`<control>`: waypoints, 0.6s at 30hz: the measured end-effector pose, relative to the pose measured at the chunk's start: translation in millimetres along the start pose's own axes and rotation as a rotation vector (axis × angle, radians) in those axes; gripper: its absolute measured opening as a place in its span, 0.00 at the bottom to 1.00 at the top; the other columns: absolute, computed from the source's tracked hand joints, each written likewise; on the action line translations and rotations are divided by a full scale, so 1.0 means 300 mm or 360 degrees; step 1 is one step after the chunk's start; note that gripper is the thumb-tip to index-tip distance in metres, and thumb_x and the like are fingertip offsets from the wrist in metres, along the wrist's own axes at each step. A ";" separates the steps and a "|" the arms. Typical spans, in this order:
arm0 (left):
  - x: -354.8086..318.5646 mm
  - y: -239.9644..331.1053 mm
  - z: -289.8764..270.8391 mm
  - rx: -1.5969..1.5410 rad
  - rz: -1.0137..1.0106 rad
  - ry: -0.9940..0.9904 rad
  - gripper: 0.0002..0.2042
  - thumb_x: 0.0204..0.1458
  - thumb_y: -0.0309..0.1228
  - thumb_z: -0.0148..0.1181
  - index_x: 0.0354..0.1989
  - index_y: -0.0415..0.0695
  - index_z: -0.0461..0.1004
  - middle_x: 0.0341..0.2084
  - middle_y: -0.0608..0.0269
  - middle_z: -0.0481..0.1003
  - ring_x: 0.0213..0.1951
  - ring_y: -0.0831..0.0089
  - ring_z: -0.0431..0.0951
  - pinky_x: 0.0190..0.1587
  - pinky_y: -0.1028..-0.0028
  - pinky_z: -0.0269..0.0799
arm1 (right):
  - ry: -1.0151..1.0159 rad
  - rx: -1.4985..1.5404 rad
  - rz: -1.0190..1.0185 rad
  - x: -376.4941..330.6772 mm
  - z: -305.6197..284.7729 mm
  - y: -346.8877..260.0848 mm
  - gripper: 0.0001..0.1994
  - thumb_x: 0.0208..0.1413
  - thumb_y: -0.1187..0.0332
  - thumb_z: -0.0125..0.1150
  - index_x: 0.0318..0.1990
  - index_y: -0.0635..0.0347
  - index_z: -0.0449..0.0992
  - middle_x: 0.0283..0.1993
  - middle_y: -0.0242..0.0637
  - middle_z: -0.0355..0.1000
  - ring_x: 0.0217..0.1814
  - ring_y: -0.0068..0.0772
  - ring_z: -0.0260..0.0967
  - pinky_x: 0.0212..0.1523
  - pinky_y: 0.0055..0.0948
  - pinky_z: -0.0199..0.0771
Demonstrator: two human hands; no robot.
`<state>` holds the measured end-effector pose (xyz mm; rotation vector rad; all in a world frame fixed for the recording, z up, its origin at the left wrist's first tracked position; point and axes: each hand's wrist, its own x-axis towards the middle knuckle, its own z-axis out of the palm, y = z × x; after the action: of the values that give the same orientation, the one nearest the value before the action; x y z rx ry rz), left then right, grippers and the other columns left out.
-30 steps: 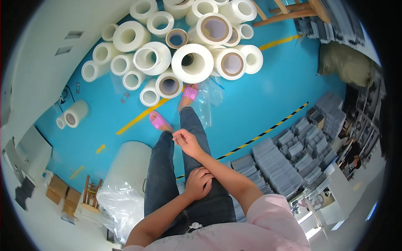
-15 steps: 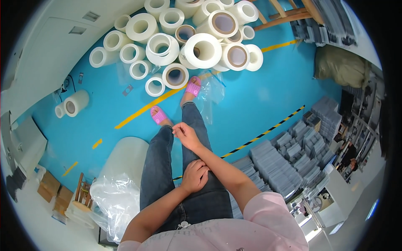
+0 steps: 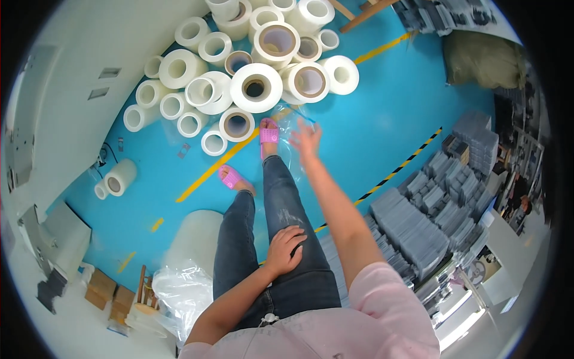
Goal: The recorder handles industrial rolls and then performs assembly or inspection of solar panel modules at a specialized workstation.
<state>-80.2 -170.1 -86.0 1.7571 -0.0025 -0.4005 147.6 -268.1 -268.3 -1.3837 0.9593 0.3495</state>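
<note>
My right arm reaches out past my right knee. At its end my right hand is held up with the fingers spread and nothing in them, slightly blurred. Below it in the picture lies a crumpled clear plastic sheet on the floor, beside my pink sandal. My left hand rests on my right thigh, fingers laid out over the jeans. Just beyond my feet stand many white film rolls, upright in a tight cluster, some stacked, with hollow or brown cores.
A large film roll and a bundle of clear plastic stand at my left. Stacks of grey sheets fill the right side behind a black-and-yellow floor line. Two smaller rolls lie near the left wall. A green sack sits far right.
My right hand has left the spot over my knees and swung forward and right, its fingers opening out. My left hand stays on my thigh. The view has shifted, and my feet appear slightly apart.
</note>
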 end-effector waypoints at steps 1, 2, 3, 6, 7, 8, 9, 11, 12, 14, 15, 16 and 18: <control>0.000 0.000 0.003 0.0002 -0.0024 0.0001 0.14 0.48 0.28 0.55 0.43 0.41 0.76 0.48 0.53 0.73 0.55 0.52 0.71 0.56 0.56 0.65 | 0.0055 0.0119 0.0137 0.046 0.059 -0.087 0.47 0.52 0.55 0.69 0.68 0.58 0.40 0.66 0.48 0.52 0.57 0.49 0.67 0.44 0.43 0.79; 0.017 0.003 0.019 0.0015 -0.0047 -0.0050 0.14 0.49 0.29 0.53 0.43 0.42 0.76 0.49 0.53 0.73 0.55 0.52 0.70 0.57 0.56 0.64 | 0.0049 0.0204 0.0153 0.111 0.084 -0.160 0.46 0.51 0.57 0.71 0.67 0.59 0.42 0.65 0.49 0.55 0.55 0.52 0.69 0.42 0.43 0.81; 0.034 0.005 0.025 0.0019 -0.0057 -0.0072 0.14 0.49 0.29 0.53 0.43 0.42 0.76 0.49 0.53 0.73 0.55 0.52 0.70 0.57 0.56 0.64 | 0.0045 0.0288 0.0170 0.171 0.104 -0.213 0.45 0.50 0.60 0.72 0.66 0.59 0.44 0.64 0.50 0.57 0.53 0.54 0.70 0.41 0.43 0.82; 0.072 0.024 0.047 0.0018 -0.0077 -0.0087 0.13 0.50 0.29 0.52 0.44 0.42 0.76 0.48 0.54 0.73 0.55 0.52 0.70 0.57 0.56 0.63 | 0.0050 -0.0004 0.0183 0.290 0.174 -0.280 0.38 0.50 0.67 0.68 0.64 0.60 0.51 0.59 0.51 0.63 0.47 0.56 0.74 0.34 0.44 0.85; 0.089 0.030 0.053 0.0015 -0.0072 -0.0088 0.13 0.51 0.29 0.51 0.44 0.42 0.76 0.48 0.54 0.73 0.55 0.52 0.70 0.57 0.55 0.63 | 0.0068 -0.0001 0.0194 0.325 0.170 -0.273 0.38 0.50 0.67 0.68 0.64 0.60 0.51 0.59 0.51 0.63 0.47 0.56 0.74 0.34 0.44 0.85; 0.107 0.036 0.058 0.0012 -0.0062 -0.0087 0.13 0.52 0.28 0.50 0.44 0.41 0.75 0.48 0.54 0.73 0.55 0.52 0.70 0.57 0.55 0.63 | 0.0150 0.0067 0.0172 0.355 0.161 -0.264 0.34 0.49 0.71 0.65 0.62 0.59 0.54 0.57 0.52 0.65 0.45 0.56 0.75 0.31 0.44 0.86; 0.123 0.045 0.067 0.0003 -0.0059 -0.0105 0.13 0.52 0.28 0.50 0.44 0.41 0.75 0.48 0.54 0.73 0.55 0.52 0.70 0.57 0.55 0.63 | 0.0233 0.0133 0.0145 0.380 0.140 -0.259 0.31 0.48 0.75 0.62 0.60 0.59 0.57 0.55 0.52 0.66 0.43 0.56 0.76 0.28 0.44 0.86; 0.133 0.041 0.049 0.0035 -0.0086 -0.0096 0.13 0.52 0.28 0.49 0.44 0.41 0.75 0.48 0.53 0.73 0.55 0.52 0.70 0.57 0.55 0.63 | 0.0217 -0.0136 0.0060 0.357 0.143 -0.255 0.31 0.47 0.76 0.61 0.60 0.58 0.59 0.55 0.52 0.67 0.44 0.55 0.76 0.33 0.45 0.85; 0.142 0.038 0.041 0.0051 -0.0097 -0.0100 0.13 0.52 0.28 0.49 0.44 0.41 0.75 0.48 0.53 0.73 0.55 0.52 0.70 0.57 0.55 0.63 | 0.0202 -0.0415 -0.0056 0.342 0.140 -0.263 0.31 0.45 0.77 0.59 0.61 0.57 0.60 0.56 0.51 0.67 0.45 0.54 0.76 0.37 0.45 0.84; 0.160 0.052 0.055 0.0019 -0.0083 -0.0050 0.13 0.53 0.28 0.48 0.44 0.41 0.76 0.48 0.53 0.73 0.55 0.52 0.70 0.57 0.56 0.63 | 0.0268 -0.0856 -0.0433 0.349 0.062 -0.265 0.32 0.45 0.76 0.59 0.62 0.55 0.61 0.55 0.50 0.70 0.46 0.52 0.76 0.41 0.44 0.81; 0.167 0.057 0.058 0.0008 -0.0075 -0.0062 0.13 0.53 0.28 0.48 0.44 0.41 0.76 0.48 0.53 0.73 0.55 0.52 0.70 0.57 0.56 0.63 | 0.0320 -0.1302 -0.0811 0.352 0.023 -0.266 0.34 0.44 0.75 0.58 0.64 0.53 0.62 0.53 0.49 0.72 0.46 0.50 0.76 0.45 0.42 0.78; 0.170 0.052 0.060 0.0003 -0.0067 -0.0041 0.13 0.52 0.28 0.48 0.44 0.40 0.76 0.47 0.53 0.73 0.54 0.53 0.71 0.57 0.56 0.63 | 0.0325 -0.1304 -0.0808 0.336 0.010 -0.281 0.34 0.44 0.75 0.58 0.64 0.53 0.62 0.53 0.49 0.72 0.46 0.50 0.76 0.45 0.42 0.78; 0.156 0.047 0.050 0.0014 -0.0091 -0.0012 0.13 0.52 0.28 0.49 0.43 0.40 0.76 0.47 0.53 0.74 0.54 0.53 0.71 0.57 0.56 0.63 | 0.0108 -0.1435 -0.0737 0.265 0.020 -0.314 0.35 0.44 0.72 0.57 0.65 0.48 0.64 0.49 0.47 0.75 0.47 0.48 0.76 0.51 0.38 0.73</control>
<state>-37.3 -197.7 -87.6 1.7676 0.0406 -0.4492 264.6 -307.3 -265.0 -2.3910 0.4947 0.3996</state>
